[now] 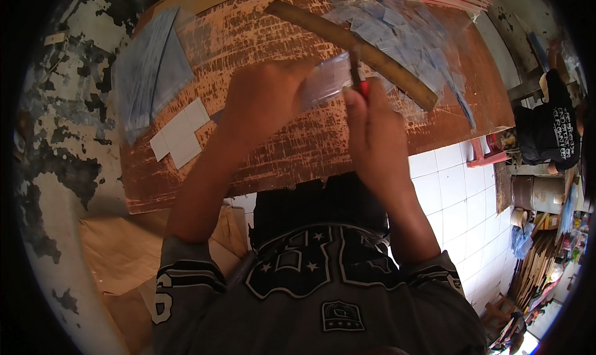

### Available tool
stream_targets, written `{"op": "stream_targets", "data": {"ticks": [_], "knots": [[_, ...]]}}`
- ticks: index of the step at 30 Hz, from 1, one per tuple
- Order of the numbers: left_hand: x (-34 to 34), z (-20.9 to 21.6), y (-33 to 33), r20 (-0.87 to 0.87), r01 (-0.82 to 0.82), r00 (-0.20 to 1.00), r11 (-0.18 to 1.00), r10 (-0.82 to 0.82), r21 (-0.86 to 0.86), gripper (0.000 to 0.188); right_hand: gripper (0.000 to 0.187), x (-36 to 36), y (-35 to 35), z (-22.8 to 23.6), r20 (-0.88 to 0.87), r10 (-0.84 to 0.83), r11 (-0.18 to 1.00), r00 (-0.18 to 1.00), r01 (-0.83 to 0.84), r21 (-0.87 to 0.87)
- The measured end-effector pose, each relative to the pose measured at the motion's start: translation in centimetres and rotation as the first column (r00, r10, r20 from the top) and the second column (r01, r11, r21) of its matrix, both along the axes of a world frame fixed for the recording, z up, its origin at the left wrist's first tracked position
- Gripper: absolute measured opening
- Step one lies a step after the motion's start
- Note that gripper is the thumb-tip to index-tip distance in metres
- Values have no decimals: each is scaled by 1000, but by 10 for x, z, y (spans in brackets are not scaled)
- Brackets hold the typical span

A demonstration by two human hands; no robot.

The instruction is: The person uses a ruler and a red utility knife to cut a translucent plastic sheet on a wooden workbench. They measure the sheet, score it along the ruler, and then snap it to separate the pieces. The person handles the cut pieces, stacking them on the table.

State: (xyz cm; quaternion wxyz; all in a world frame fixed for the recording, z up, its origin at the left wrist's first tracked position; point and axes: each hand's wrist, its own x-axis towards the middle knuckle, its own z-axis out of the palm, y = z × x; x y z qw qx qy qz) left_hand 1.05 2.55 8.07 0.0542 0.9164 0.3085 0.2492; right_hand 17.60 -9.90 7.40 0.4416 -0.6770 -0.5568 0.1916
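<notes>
My left hand point(257, 100) holds a small clear plastic bag point(326, 79) above a worn orange-brown wooden board point(298, 144). My right hand point(372, 128) grips a thin tool with a red handle point(362, 85), its tip at the bag's right end. Just behind the hands a long wooden stick point(354, 41) lies slantwise across the board. Both hands sit close together over the board's middle.
A stack of blue-grey sheets point(149, 69) lies at the board's left, with white paper squares point(180, 131) below it. Several small clear bags point(410, 32) are heaped at the back right. White floor tiles point(459, 193) and clutter point(546, 243) show at the right.
</notes>
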Motion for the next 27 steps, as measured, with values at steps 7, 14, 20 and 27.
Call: {"op": "stream_targets", "data": {"ticks": [7,14,20,27], "knots": [[-12,9,46,-19,60,997,878,-78,-476,22,41,31,-19,-13,-320,-113,993,940,115,-13],[-8,-21,59,-51,61,990,709,-135,-703,28,33,56,-24,-46,30,-224,973,974,225,-45],[-6,-35,54,-101,-15,993,804,-56,-595,26,28,70,-13,-60,249,-237,971,939,232,49],[-22,-34,30,-6,-18,1000,987,18,-159,29,29,73,-9,-64,263,-233,971,936,240,7]]}}
